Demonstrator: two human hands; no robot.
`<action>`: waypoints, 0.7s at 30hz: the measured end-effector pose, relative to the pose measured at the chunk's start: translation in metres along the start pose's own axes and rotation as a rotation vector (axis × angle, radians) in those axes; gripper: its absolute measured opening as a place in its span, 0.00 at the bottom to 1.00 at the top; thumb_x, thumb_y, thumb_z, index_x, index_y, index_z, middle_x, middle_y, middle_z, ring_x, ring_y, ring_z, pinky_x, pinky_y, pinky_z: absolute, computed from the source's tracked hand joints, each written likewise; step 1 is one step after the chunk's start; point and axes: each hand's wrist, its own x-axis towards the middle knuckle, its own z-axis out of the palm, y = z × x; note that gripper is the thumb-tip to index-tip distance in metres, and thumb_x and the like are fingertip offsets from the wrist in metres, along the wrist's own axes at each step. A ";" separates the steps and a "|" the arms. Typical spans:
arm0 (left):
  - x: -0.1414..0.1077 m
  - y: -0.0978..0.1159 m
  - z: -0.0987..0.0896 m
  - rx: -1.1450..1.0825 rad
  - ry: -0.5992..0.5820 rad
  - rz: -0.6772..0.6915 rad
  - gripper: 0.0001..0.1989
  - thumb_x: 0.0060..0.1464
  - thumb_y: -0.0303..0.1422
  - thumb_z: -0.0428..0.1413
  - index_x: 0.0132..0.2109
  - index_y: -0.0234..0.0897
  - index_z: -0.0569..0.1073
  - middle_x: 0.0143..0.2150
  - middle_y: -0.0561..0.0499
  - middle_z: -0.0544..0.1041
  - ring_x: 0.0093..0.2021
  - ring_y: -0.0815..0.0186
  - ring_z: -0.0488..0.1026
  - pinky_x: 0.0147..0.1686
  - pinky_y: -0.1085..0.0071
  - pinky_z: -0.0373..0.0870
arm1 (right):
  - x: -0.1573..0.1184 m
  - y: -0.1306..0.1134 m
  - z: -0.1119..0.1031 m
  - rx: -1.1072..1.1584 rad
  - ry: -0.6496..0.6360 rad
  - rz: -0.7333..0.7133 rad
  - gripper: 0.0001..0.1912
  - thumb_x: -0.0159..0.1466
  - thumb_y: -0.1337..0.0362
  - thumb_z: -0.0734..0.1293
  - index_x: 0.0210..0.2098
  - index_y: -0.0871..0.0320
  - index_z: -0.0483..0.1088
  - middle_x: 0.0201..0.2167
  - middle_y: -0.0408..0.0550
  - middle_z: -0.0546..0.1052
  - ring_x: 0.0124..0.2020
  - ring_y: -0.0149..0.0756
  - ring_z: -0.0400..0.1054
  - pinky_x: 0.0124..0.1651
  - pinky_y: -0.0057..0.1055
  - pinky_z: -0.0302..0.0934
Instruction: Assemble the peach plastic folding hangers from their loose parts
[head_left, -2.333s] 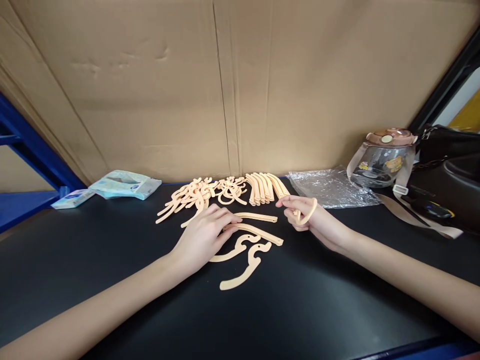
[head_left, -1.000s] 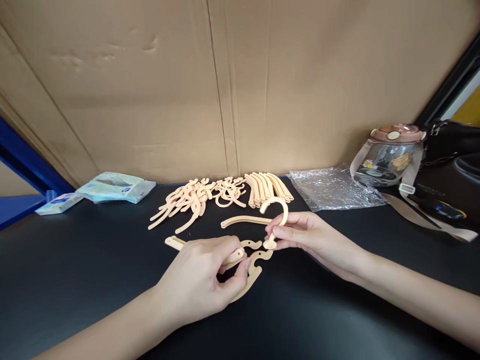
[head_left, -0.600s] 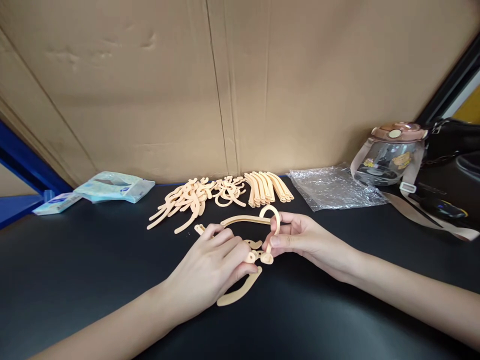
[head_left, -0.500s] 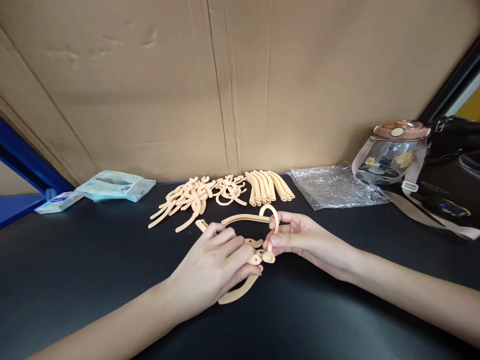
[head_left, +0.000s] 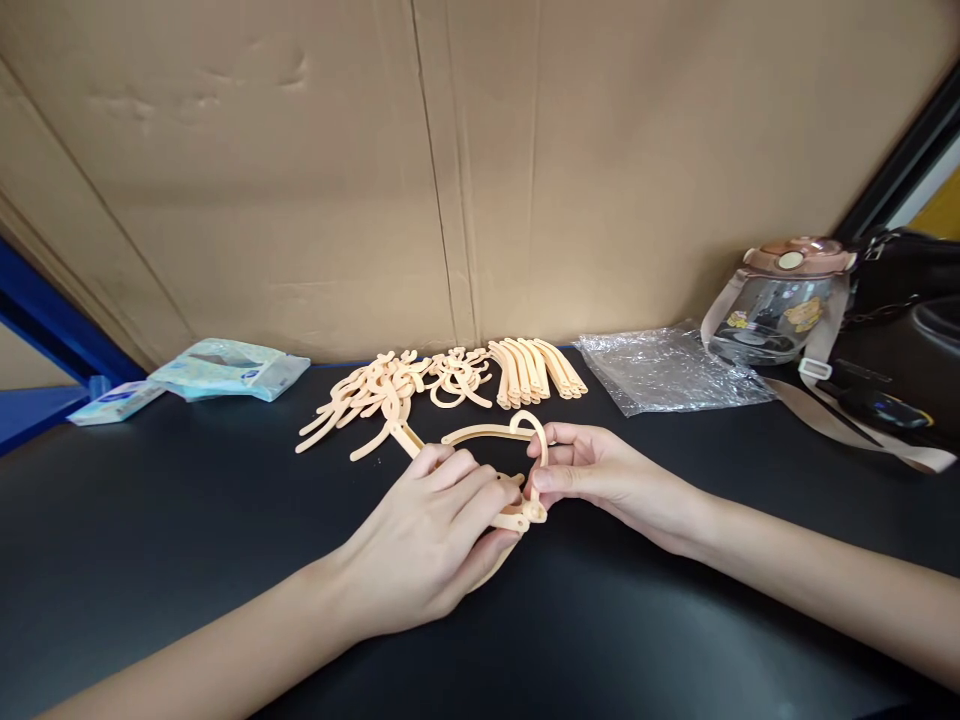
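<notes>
My left hand [head_left: 442,535] is closed around a beige plastic hanger arm [head_left: 405,437], whose far end sticks out past the knuckles. The near end of that arm, with a small hole, shows by my left thumb. My right hand [head_left: 589,475] pinches the stem of a curved hanger hook [head_left: 541,450], with its bend upward. The hook's base touches or nearly touches the arm's holed end. Behind the hook lies another hanger arm [head_left: 480,431]. Part of a further curved piece [head_left: 495,572] shows beneath my left hand, mostly hidden.
At the back of the black table [head_left: 187,540] lie a pile of curved pieces [head_left: 375,390], several hooks [head_left: 459,378] and stacked hanger arms [head_left: 532,370]. To the right are a clear plastic bag [head_left: 667,370] and a strapped bottle [head_left: 780,305]. Tissue packs [head_left: 232,368] lie left.
The left-hand hanger arm has turned, and its holed end has come up against the hook's base. The hook has shifted slightly left. More of the lower curved piece is now covered.
</notes>
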 end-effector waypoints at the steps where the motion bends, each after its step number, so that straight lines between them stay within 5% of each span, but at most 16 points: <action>1: 0.000 0.000 0.000 -0.002 0.001 -0.006 0.06 0.66 0.28 0.45 0.45 0.34 0.66 0.36 0.50 0.73 0.34 0.63 0.63 0.39 0.65 0.56 | 0.000 0.000 0.000 -0.008 0.005 0.000 0.15 0.56 0.63 0.75 0.35 0.60 0.66 0.26 0.40 0.75 0.29 0.27 0.70 0.39 0.27 0.63; 21: -0.003 -0.001 0.005 0.007 0.019 -0.065 0.10 0.69 0.34 0.42 0.49 0.34 0.64 0.33 0.52 0.76 0.29 0.66 0.72 0.29 0.68 0.62 | -0.001 0.002 0.003 -0.147 0.060 -0.093 0.15 0.56 0.62 0.73 0.30 0.57 0.61 0.23 0.37 0.71 0.28 0.26 0.63 0.36 0.27 0.59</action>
